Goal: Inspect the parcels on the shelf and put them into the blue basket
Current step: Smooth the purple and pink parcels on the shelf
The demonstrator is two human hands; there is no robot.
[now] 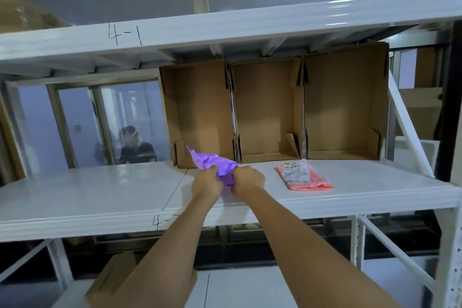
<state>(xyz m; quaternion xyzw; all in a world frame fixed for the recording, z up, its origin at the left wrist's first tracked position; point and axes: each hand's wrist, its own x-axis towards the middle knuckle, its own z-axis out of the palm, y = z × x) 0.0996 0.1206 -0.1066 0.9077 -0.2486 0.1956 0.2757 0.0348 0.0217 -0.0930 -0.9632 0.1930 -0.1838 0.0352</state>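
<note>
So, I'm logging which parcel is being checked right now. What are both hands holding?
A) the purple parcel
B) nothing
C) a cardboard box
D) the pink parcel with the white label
A: the left hand and the right hand both grip the purple parcel above the shelf, while the pink parcel lies untouched to their right.

One head-worn view, wide-angle, faces forward and a little downward along both outstretched forearms; it sits close to the white shelf (125, 197), whose board crosses mid-frame just beneath the fingers; open cardboard boxes (268, 107) stand beyond the fingers, near eye height.
</note>
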